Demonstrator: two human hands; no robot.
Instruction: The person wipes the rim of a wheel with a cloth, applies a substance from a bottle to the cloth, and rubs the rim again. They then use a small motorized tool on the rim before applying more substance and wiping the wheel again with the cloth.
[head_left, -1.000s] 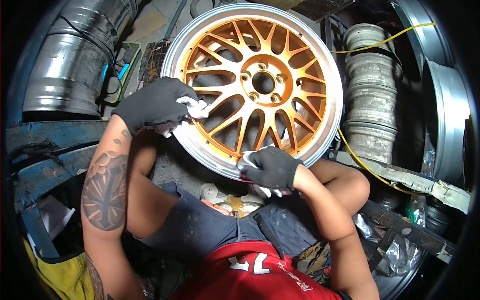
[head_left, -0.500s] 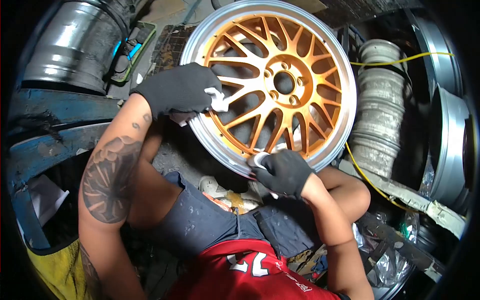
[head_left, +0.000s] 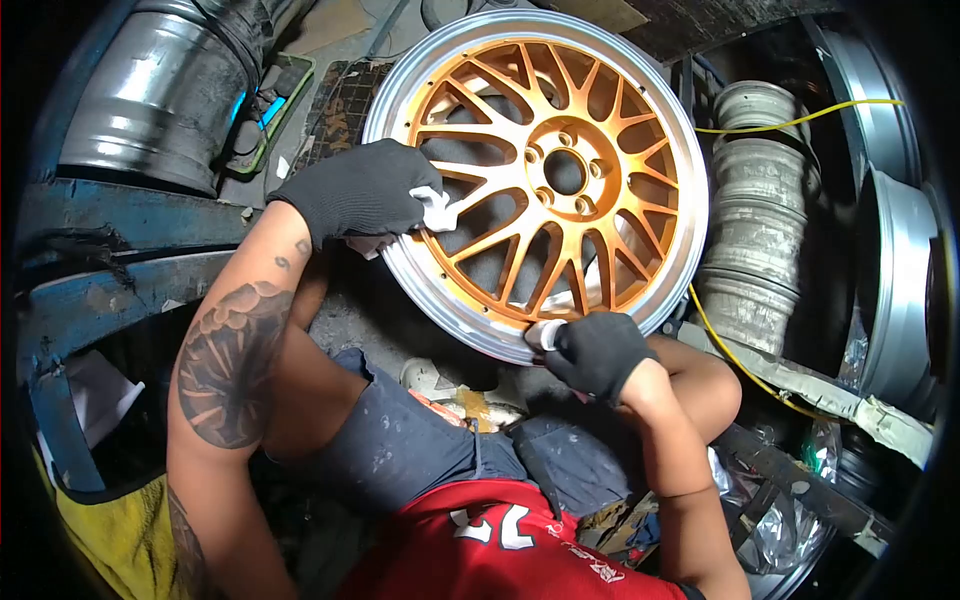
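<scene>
A car wheel rim with gold spokes and a polished silver lip is tilted up in front of me. My left hand, in a black knit glove, grips the left side of its lip. Closed in that hand is a white cloth, part of which hangs over the edge. My right hand, also gloved in black, is closed at the bottom of the lip. It presses a small white wad of cloth against the silver surface.
Stacked worn rims stand at the right, with silver rims beyond. A yellow cord runs past them. On the left are a shiny metal barrel, a blue metal frame, a green-edged tray and a yellow towel.
My right hand has slid to the right along the bottom lip with its cloth. The left hand keeps its hold at the left side, and the view has shifted slightly.
</scene>
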